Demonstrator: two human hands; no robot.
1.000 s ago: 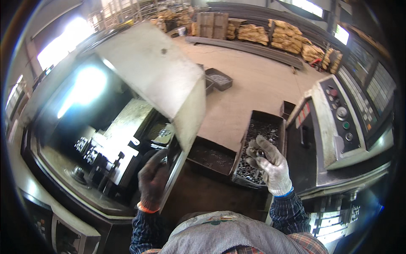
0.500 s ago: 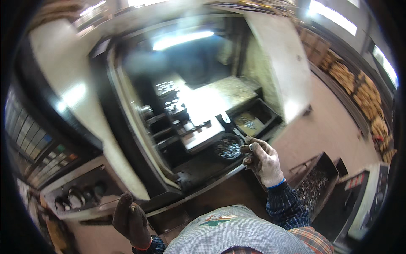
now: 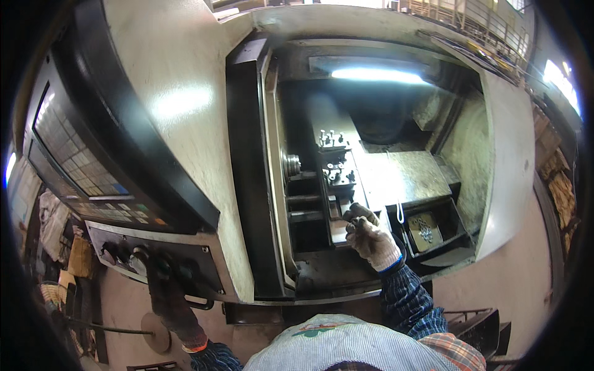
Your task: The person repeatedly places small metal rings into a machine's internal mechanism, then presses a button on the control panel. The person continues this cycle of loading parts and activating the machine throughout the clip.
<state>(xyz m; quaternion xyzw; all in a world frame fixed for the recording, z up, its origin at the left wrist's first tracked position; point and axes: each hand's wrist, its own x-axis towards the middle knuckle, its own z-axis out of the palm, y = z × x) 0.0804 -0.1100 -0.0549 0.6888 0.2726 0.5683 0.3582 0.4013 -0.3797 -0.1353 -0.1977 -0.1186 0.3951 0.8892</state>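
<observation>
My right hand [image 3: 369, 235], in a grimy white glove, reaches into the open bay of a lathe-type machine [image 3: 185, 105] and is closed on a small dark metal part [image 3: 354, 221] near the tool block [image 3: 337, 170]. The chuck [image 3: 291, 166] sits to the left of it. My left hand [image 3: 162, 278], in a dark glove, rests on the knobs and buttons of the control panel [image 3: 111, 244] at the machine's lower left. Whether its fingers press a button is hard to tell.
A dark tray with several small metal parts [image 3: 424, 227] sits at the bay's right front. The slid-open machine door [image 3: 510, 161] stands to the right. A keypad and screen panel [image 3: 74, 161] lies left. A black bin [image 3: 479, 328] is on the floor at lower right.
The view has swung left from the parts bins to the machine. My right hand moved into the bay with a part. My left hand went from the door edge to the control panel.
</observation>
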